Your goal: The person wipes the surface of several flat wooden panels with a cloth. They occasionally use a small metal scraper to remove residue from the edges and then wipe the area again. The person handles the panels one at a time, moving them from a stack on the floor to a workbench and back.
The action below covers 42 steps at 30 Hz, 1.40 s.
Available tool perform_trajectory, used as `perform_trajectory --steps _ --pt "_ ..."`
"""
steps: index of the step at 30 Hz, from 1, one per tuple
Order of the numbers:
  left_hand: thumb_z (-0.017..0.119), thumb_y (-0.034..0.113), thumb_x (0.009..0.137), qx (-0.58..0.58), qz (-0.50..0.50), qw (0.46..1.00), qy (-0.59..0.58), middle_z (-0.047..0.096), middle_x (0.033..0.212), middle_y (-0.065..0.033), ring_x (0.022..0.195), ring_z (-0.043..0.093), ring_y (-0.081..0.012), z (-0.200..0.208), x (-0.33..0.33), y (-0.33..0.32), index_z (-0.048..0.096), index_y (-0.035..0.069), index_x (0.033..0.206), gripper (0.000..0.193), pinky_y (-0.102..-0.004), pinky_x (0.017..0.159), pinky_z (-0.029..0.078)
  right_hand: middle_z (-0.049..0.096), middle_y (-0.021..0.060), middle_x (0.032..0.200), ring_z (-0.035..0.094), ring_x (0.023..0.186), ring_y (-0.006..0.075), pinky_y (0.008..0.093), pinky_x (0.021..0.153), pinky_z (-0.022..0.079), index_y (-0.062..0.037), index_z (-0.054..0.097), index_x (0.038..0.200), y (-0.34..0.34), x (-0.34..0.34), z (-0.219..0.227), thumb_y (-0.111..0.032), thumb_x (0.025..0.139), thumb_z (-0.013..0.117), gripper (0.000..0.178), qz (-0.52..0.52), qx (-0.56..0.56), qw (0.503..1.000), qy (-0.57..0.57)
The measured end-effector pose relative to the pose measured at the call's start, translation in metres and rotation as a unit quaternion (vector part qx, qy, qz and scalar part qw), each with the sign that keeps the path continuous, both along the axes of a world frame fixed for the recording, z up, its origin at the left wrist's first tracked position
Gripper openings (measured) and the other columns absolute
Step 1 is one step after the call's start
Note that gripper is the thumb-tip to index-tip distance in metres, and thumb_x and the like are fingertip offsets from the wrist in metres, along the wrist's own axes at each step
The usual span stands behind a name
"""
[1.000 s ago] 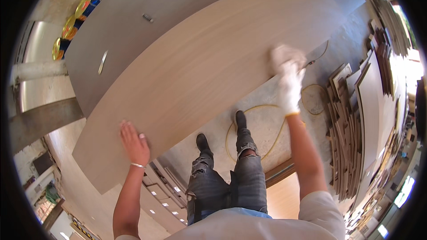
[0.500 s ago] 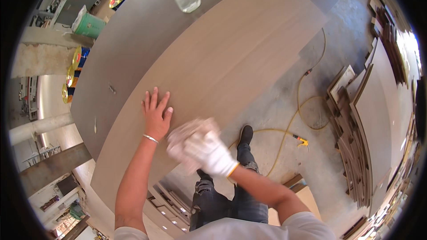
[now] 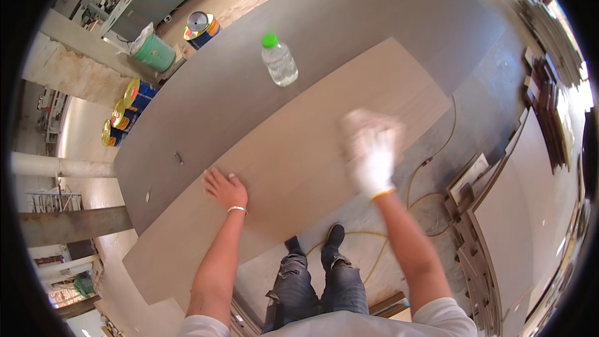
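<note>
On one larger grey panel we see one brown board, its long axis running lower left to upper right. Our left hand lies flat and released on it; our outstretched, gloved right hand blurs over one cloth, its grip unclear. Beyond: one bottle, four cans.

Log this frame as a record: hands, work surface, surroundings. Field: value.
left hand: bare, braceleted wrist, resting on the brown panel
right hand: white-gloved, at a pale cloth-like wad over the panel; blurred, grip unclear
under panel: larger grey board
on grey board: clear bottle, green cap
far left: green bucket, blue-and-yellow tins
right: stacked boards
</note>
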<state>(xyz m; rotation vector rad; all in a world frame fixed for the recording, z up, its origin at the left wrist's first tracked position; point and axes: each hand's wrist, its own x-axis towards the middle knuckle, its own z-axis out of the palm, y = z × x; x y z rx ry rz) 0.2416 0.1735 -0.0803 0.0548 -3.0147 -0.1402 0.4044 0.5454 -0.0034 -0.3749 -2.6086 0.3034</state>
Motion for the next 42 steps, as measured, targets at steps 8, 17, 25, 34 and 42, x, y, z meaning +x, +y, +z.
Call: perform_trajectory --steps 8,17,25,34,42 --pt "0.046 0.030 0.107 0.109 0.015 0.994 -0.011 0.035 0.173 -0.0107 0.163 0.022 -0.0341 -0.012 -0.005 -0.020 0.053 0.012 0.156 0.053 -0.0591 0.130 0.010 0.065 0.0080 0.128 0.056 0.130 0.0280 0.0452 0.124 0.031 -0.0111 0.070 0.110 -0.178 -0.082 -0.002 -0.025 0.078 0.067 0.035 0.376 -0.146 0.915 -0.017" --pt "0.049 0.024 0.102 0.029 0.000 0.999 -0.032 0.027 0.174 -0.0216 0.162 0.018 -0.0428 0.016 -0.001 -0.018 0.042 0.006 0.162 0.063 -0.0628 0.129 0.008 0.065 0.0075 0.121 0.056 0.119 0.0327 0.0490 0.101 0.041 -0.0155 0.070 0.121 0.244 -0.183 -0.017 -0.009 0.083 0.064 0.040 -0.031 0.110 0.983 -0.141" --pt "0.052 0.020 0.097 -0.050 -0.137 0.985 -0.098 0.026 0.174 -0.0233 0.161 0.016 -0.0488 0.030 -0.008 0.041 0.041 0.005 0.161 0.067 -0.0675 0.127 0.010 0.070 0.0088 0.112 0.064 0.111 0.0333 0.0500 0.099 0.047 -0.0117 0.071 0.106 0.235 -0.215 -0.020 -0.015 0.080 0.069 0.026 -0.081 0.012 0.990 -0.117" --pt "0.056 0.025 0.098 0.103 -0.402 0.905 -0.096 0.036 0.166 -0.0272 0.152 0.030 -0.0531 0.040 -0.048 0.344 0.051 0.003 0.153 0.060 -0.0678 0.125 0.017 0.063 0.0133 0.127 0.051 0.126 0.0369 0.0495 0.114 0.038 -0.0027 0.070 0.118 0.298 -0.215 -0.028 -0.017 0.074 0.082 0.048 -0.144 -0.038 0.989 -0.004" --pt "0.053 0.036 0.100 0.028 -0.326 0.945 -0.027 0.050 0.138 -0.0317 0.128 0.045 -0.0502 0.025 -0.052 0.422 0.044 0.000 0.156 0.067 -0.0680 0.116 0.028 0.069 0.0180 0.109 0.057 0.114 0.0404 0.0505 0.102 0.048 -0.0036 0.071 0.108 0.259 -0.289 -0.034 -0.030 0.085 0.073 0.034 0.015 -0.262 0.965 -0.013"
